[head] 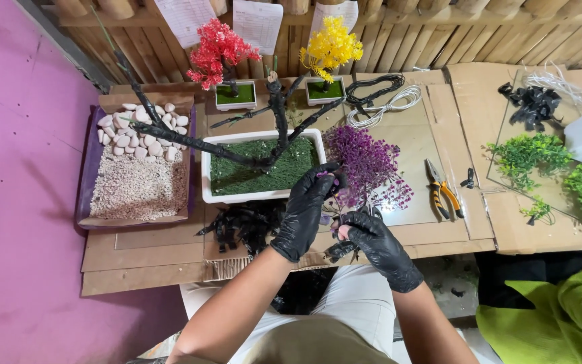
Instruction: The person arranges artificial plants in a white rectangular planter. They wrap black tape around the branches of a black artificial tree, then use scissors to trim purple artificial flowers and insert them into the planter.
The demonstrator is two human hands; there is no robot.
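Both black-gloved hands meet just above the person's lap at the worktop's point(170, 259) near edge. Fingers of the left hand point(306, 210) pinch the purple artificial foliage sprig point(368, 165) near its top, while the right hand point(375, 241) closes around its dark stem lower down. Light, springy and easily shed, the sprig looks best held by that stiffer stem. Beside it stands the white planter point(237, 197) with its bare black trunk point(279, 114); orange pliers point(443, 192) lie to the right.
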